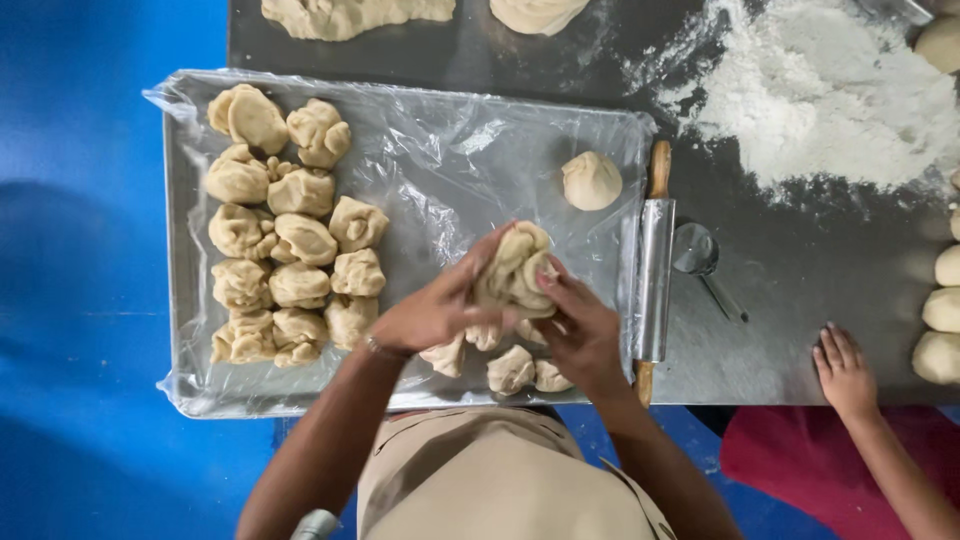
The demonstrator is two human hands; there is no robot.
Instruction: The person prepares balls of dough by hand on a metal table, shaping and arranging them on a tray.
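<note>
My left hand (pixel 430 310) and my right hand (pixel 580 330) together grip a folded lump of pale dough (pixel 512 268), held above a metal tray (pixel 180 300) lined with clear plastic film. Several rough dough pieces (pixel 285 235) lie in rows on the tray's left half. One smooth round dough ball (pixel 591 180) sits near the tray's far right corner. A few small dough pieces (pixel 510 368) lie under my hands at the tray's near edge.
A metal rolling pin (pixel 655 275) with wooden handles lies along the tray's right edge. A small scoop (pixel 697 250) and a flour heap (pixel 830 100) are on the dark table. Dough balls (pixel 942 310) line the right edge. Another person's hand (pixel 845 372) rests on the table at the right.
</note>
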